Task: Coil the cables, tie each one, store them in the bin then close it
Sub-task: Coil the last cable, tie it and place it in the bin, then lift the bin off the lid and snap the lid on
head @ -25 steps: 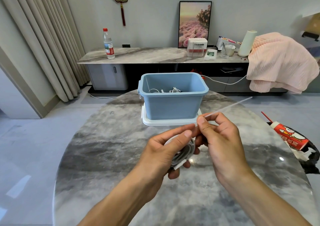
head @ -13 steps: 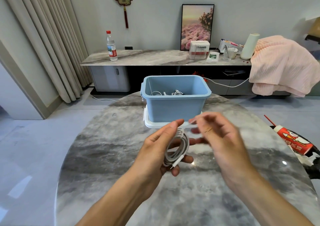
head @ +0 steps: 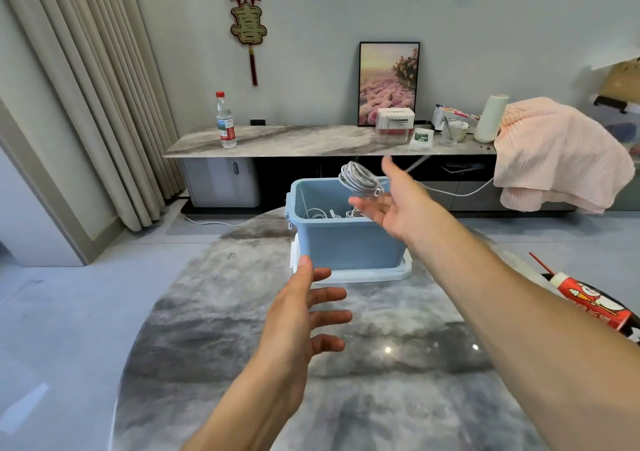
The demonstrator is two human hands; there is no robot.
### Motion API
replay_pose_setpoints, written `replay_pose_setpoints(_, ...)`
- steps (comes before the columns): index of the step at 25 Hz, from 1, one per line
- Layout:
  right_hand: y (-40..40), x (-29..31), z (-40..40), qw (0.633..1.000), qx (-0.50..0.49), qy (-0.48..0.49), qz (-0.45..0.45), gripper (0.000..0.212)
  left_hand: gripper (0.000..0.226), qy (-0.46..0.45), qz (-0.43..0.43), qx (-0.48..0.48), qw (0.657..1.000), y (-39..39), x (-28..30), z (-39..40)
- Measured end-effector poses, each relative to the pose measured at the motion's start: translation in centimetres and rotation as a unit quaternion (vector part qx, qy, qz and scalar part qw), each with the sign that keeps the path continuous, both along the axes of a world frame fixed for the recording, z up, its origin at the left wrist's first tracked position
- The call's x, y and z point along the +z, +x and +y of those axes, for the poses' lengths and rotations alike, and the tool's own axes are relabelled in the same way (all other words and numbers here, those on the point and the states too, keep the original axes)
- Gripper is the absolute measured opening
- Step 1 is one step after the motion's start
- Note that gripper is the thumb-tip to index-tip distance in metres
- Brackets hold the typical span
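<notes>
Coiled cable (head: 358, 181) airborne over blue bin (head: 346, 243); right hand (head: 394, 205) spread, left hand (head: 304, 315) spread, empty. Risk: coil clips rim, bounces onto desk (head: 242, 364).

- A round marble table (head: 214, 364) spreads beneath both hands.
- Beyond the hands, a long marble sideboard (head: 294, 141) carries a water bottle (head: 225, 121), a framed flower picture (head: 388, 82) and a white box (head: 394, 125).
- A pink blanket (head: 557, 154) drapes past the right hand.
- Curtains (head: 90, 87) hang far left of the left hand.
- A red carton (head: 592, 300) lies right of the right arm.
</notes>
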State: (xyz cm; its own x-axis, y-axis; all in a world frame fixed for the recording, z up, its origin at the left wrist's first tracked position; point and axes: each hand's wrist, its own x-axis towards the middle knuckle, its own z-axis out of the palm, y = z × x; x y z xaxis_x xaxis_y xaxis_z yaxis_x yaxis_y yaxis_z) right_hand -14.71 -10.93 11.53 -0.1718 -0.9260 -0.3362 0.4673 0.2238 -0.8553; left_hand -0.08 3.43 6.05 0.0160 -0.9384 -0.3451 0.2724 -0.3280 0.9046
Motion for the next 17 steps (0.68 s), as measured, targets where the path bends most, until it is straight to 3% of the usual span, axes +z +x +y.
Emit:
replay_pose_setpoints(2, 0.0, -2.0, -1.1, 0.991, 0.032, 0.051, 0.117, 0.035, 0.039, -0.013, -0.008, 0.016, 1.000, 0.4, 0.2, -0.3)
replay_pose_setpoints(4, -1.0, -5.0, 1.1, 0.962, 0.091, 0.051, 0.254, 0.024, 0.028, -0.033, -0.018, 0.033, 0.999, 0.8, 0.4, -0.7)
replay_pose_setpoints(6, -3.0, -7.4, 3.9, 0.943, 0.137, 0.030, 0.302, 0.012, 0.018, -0.051, -0.017, 0.046, 0.997, 1.4, 0.6, -1.3)
replay_pose_setpoints(8, -5.8, -8.9, 4.4, 0.926, 0.104, 0.006, 0.362, 0.006, 0.014, -0.057, -0.042, 0.051, 0.996, 1.4, 0.2, -2.7)
replay_pose_setpoints(9, -7.1, -9.8, 3.8, 0.896, 0.077, -0.006, 0.437, 0.007, 0.014, -0.061, -0.072, 0.053, 0.994, 1.2, -0.3, -3.9)
replay_pose_setpoints(11, -8.0, -11.4, 2.3, 0.802, 0.097, -0.040, 0.588, 0.008, 0.015, -0.108, -0.203, 0.053, 0.972, 0.8, -2.1, -7.3)
replay_pose_setpoints(13, -7.2, -13.7, 1.0, 0.691, 0.186, -0.068, 0.695, 0.019, 0.024, -0.196, -0.418, 0.014, 0.887, 0.1, -4.2, -11.3)
replay_pose_setpoints(15, -6.1, -16.4, -0.3, 0.596, 0.248, -0.089, 0.758, 0.029, 0.041, -0.275, -0.617, -0.016, 0.737, -0.5, -5.5, -15.1)
replay_pose_setpoints(17, -5.1, -18.8, -1.9, 0.541, 0.276, -0.110, 0.787, 0.033, 0.052, -0.313, -0.730, -0.038, 0.607, -1.3, -6.1, -18.5)
